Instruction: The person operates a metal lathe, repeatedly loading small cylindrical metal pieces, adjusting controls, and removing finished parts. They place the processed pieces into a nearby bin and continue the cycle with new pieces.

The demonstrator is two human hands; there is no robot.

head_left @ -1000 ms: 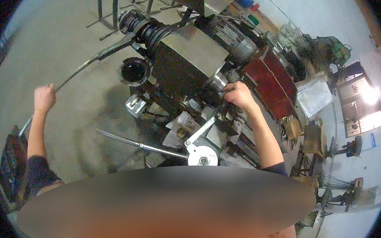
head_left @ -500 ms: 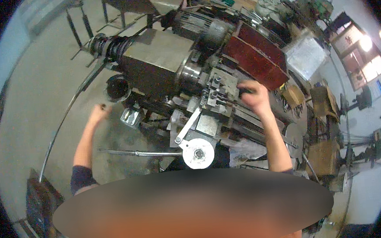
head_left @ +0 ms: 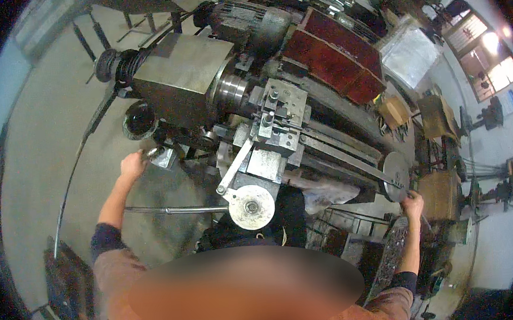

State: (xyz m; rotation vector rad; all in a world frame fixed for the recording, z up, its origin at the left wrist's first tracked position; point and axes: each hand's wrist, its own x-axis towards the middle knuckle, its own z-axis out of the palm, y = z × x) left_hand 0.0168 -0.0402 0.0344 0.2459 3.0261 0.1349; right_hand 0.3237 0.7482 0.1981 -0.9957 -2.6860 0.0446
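My left hand (head_left: 132,166) is closed at the near left of the lathe. Its fingers meet a small shiny metal piece (head_left: 154,153) whose kind I cannot make out. On the far right, my right hand (head_left: 413,204) is pinched at the lower rim of a round metal disc (head_left: 396,177). The lathe's tool post (head_left: 277,114) stands in the middle, in front of the bright chuck (head_left: 231,90). A flat crank arm (head_left: 235,167) runs down from the carriage to a pale round dial (head_left: 251,207).
A large grey headstock box (head_left: 175,61) sits behind the chuck. Red metal trays (head_left: 336,59) lie along the far side, beside a silver box (head_left: 411,54). A long rod (head_left: 177,210) sticks out left from the dial. Cardboard boxes (head_left: 437,195) stand at the right.
My right hand has moved from beside the tool post, right and nearer, to the round disc. My left hand has dropped slightly toward the small metal piece. The view has shifted.
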